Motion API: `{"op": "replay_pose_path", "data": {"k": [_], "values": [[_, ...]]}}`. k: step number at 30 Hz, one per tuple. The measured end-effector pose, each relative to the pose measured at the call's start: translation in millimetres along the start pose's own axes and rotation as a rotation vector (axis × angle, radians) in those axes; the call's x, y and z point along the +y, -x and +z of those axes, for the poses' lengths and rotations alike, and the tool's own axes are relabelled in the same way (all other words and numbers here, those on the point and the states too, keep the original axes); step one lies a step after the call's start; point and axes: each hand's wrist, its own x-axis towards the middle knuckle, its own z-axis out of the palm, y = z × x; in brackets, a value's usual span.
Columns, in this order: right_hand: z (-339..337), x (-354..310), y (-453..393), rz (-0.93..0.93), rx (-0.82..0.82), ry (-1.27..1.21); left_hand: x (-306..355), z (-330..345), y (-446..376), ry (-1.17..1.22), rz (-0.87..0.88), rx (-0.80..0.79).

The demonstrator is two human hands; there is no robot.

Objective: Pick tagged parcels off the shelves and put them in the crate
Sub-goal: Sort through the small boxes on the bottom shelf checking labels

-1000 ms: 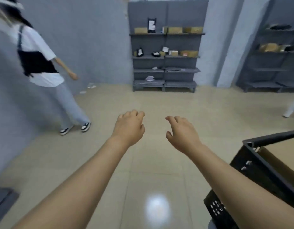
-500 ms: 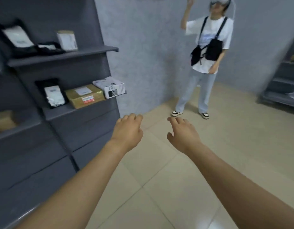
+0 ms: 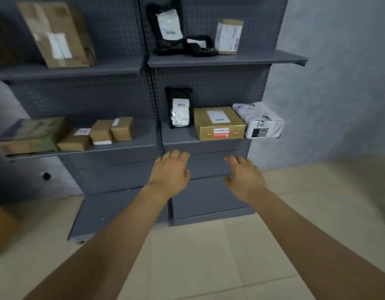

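Observation:
A grey shelf unit (image 3: 209, 60) stands in front of me with tagged parcels. On the middle right shelf sit a black pouch (image 3: 179, 108), a yellow-brown box (image 3: 218, 123) and a white wrapped parcel (image 3: 259, 120). Above them are a black bag (image 3: 167, 27) and a small paper-wrapped box (image 3: 228, 36). The left bay holds a large cardboard box (image 3: 57, 34) and several small brown boxes (image 3: 109, 131). My left hand (image 3: 171, 172) and my right hand (image 3: 244, 177) are stretched out below the middle shelf, fingers apart, holding nothing. The crate is out of view.
A grey textured wall (image 3: 338, 83) rises right of the shelves. The floor (image 3: 209, 256) is beige tile. The shelf's low base plate (image 3: 113, 213) juts out toward me. A blurred brown shape (image 3: 1, 230) sits at the left edge.
My view has swung left, from the open room and crate, past a standing person, to face the shelf unit squarely. Both hands stay stretched out and empty.

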Motion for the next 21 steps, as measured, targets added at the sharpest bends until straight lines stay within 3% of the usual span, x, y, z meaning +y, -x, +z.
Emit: {"op": "replay_pose_path", "data": {"k": [9, 21], "values": [[37, -74, -178, -0.204, -0.125, -0.061, -127, 13, -95, 0.044, -0.288, -0.048], [101, -158, -378, -0.143, -0.221, -0.071, -299, 46, -261, 0.038, -0.331, -0.086]]}}
